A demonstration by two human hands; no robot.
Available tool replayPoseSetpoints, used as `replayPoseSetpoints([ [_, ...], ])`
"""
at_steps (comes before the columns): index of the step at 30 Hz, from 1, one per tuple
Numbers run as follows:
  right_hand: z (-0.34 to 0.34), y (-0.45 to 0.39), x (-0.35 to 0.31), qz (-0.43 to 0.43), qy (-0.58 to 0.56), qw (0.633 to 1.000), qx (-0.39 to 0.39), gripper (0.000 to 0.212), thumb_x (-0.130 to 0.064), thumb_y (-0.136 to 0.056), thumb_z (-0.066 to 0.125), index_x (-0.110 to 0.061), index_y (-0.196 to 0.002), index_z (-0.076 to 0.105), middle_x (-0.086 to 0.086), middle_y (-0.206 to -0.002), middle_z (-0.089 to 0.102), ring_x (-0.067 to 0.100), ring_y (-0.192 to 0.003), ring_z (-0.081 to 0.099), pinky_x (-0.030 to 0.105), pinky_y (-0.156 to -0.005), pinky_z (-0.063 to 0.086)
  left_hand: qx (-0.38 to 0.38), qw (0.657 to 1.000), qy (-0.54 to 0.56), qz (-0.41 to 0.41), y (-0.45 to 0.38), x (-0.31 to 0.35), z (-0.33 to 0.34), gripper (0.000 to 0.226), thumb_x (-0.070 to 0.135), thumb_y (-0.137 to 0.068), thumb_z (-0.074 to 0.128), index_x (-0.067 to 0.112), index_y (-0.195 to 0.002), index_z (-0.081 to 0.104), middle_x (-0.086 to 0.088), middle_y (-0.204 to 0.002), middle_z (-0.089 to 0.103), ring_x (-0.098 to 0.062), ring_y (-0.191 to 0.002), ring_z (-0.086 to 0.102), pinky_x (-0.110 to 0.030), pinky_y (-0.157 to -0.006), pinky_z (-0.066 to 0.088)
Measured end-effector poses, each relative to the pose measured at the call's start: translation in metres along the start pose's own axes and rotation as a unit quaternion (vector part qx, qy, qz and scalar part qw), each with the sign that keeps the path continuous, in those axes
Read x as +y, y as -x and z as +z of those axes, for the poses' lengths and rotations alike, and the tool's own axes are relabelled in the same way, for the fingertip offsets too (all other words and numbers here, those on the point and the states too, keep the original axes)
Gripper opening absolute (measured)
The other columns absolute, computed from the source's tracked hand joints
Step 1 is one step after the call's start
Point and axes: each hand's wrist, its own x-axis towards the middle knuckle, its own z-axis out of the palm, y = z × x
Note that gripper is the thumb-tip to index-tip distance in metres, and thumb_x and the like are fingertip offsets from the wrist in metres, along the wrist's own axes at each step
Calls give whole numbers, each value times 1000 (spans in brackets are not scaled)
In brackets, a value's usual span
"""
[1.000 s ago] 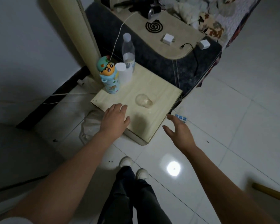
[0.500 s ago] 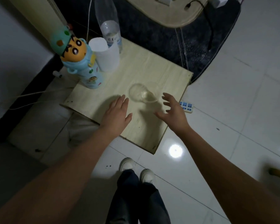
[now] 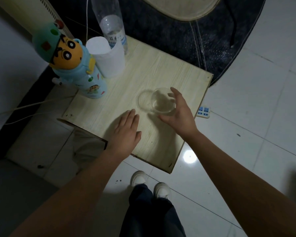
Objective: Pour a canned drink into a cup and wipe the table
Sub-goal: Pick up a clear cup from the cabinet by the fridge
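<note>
A clear glass cup point(image 3: 156, 101) stands on the small pale wooden table point(image 3: 174, 74), right of centre. My right hand point(image 3: 179, 113) curls round the cup's right side, thumb at the near rim and fingers at the far rim. My left hand point(image 3: 126, 132) lies flat on the tabletop near the front edge, fingers straight, a little left of the cup. A cartoon-character bottle point(image 3: 72, 64) stands at the table's left corner, a white paper roll point(image 3: 108, 57) right of it, and a clear plastic water bottle point(image 3: 112, 24) behind the roll. No can is visible.
A white power strip point(image 3: 203, 112) lies on the tiled floor right of the table. A dark rug point(image 3: 178, 31) with a beige board sits behind it. White cables point(image 3: 24, 108) run along the floor at left. My shoes point(image 3: 149, 183) stand below the table's front edge.
The view has come closer to the table. My right hand moved forward from beside the cup and closed round it. My left hand stayed flat on the tabletop.
</note>
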Motion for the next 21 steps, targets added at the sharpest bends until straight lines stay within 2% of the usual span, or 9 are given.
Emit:
replayPoseSetpoints([
  [3, 2, -1, -2, 2, -8, 1000, 18, 84, -30, -69, 79, -17, -136, 31, -2, -129, 50, 14, -117, 49, 33, -95, 45, 14, 999, -27, 8, 0, -1, 1, 58, 23, -71, 74, -3, -120, 56, -22, -128, 55, -35, -119, 53, -48, -97, 40],
  [7, 4, 1, -4, -3, -7, 1000, 28, 81, -31, -70, 78, -17, -135, 32, -2, -127, 51, 12, -114, 50, 30, -90, 46, 15, 999, -43, 6, -1, -1, 2, 58, 25, -73, 74, -1, -121, 56, -21, -129, 54, -34, -120, 52, -47, -98, 41],
  [9, 3, 4, -5, -7, -4, 999, 34, 81, -31, -70, 78, -17, -135, 32, -3, -127, 51, 10, -112, 50, 28, -88, 47, -4, 999, -49, 3, 0, 2, -1, 58, 27, -81, 65, 1, -130, 48, -20, -139, 45, -33, -129, 43, -44, -106, 34],
  [12, -4, 12, -12, -2, -13, 999, 40, 82, -28, -70, 78, -16, -136, 30, -3, -128, 50, 10, -114, 48, 27, -89, 45, -35, 998, -45, -2, 1, 8, -7, 54, 30, -95, 40, 7, -142, 28, -17, -152, 22, -28, -141, 18, -39, -115, 13],
  [18, -31, 36, -38, -9, -15, 998, 66, 82, -25, -71, 78, -16, -136, 29, -3, -127, 51, 6, -113, 47, 15, -84, 37, -35, 999, 35, -22, 0, 31, -40, 45, 29, -96, 37, 8, -137, 37, -10, -144, 36, -24, -133, 30, -33, -108, 23],
  [20, -42, 47, -50, -6, -22, 997, 79, 79, -23, -71, 78, -16, -134, 31, -8, -125, 50, 6, -111, 47, 18, -86, 39, -29, 995, 92, -35, -1, 45, -60, 43, 28, -96, 38, 9, -134, 40, -9, -139, 42, -23, -127, 38, -33, -103, 29],
  [21, -49, 53, -56, -5, -28, 996, 86, 77, -22, -71, 78, -17, -132, 33, -11, -123, 48, 6, -112, 47, 21, -88, 40, -32, 986, 156, -57, -1, 53, -70, 41, 26, -96, 40, 8, -133, 42, -9, -136, 45, -23, -123, 42, -33, -100, 33],
])
